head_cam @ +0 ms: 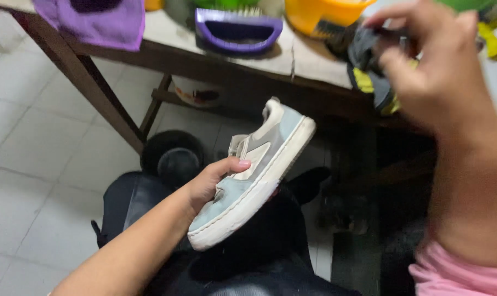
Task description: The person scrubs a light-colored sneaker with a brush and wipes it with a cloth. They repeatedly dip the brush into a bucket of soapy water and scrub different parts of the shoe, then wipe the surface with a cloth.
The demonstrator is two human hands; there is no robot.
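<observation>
left hand [210, 183] gripping sneaker [256, 172] (sideways), right hand [435, 71] pinching cloth [369, 60]

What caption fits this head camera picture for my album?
Left hand holds a pale blue and white sneaker over the lap while the right hand reaches a grey-yellow cloth on the table.

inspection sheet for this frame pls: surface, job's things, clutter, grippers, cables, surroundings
Surface: worn wooden table with a pale top, dark legs.
Job's things: pale blue and white sneaker, held on its side over the lap; dark grey and yellow cloth at the table edge.
Clutter: purple brush, purple cloth, orange tub on the table.
Grippers: left hand grips the sneaker; right hand, blurred, pinches the grey and yellow cloth.
Cables: nothing seen.
Surroundings: white tiled floor; black round container under the table.
</observation>
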